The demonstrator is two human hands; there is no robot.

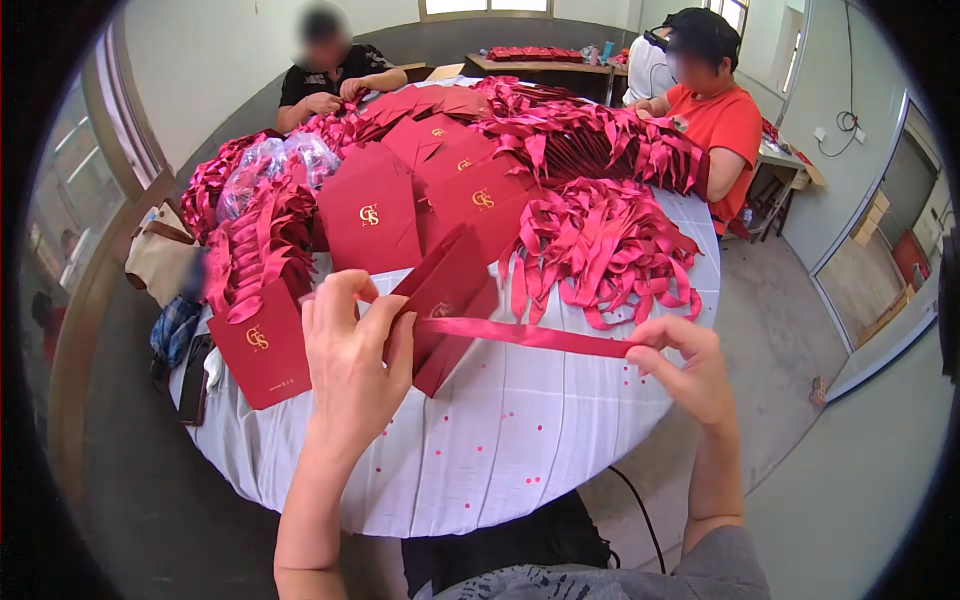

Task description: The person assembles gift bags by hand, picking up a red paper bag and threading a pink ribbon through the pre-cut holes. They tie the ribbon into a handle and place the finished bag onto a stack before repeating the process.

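A red paper bag hangs tilted from my left hand, whose fingers are pinched at its upper edge. From there a red ribbon stretches to the right, pulled nearly straight. Its far end is pinched between the thumb and finger of my right hand. Beyond the ribbon lies a heap of loose red ribbons. Flat red bags with gold lettering are stacked behind the held bag. To the left of my left hand stands a finished-looking bag with a ribbon handle.
The round table has a white cloth with small red dots scattered on it. Clear plastic lies at the left among ribboned bags. Two people sit across the table, with part of another person in white behind. A beige bag is at the left edge.
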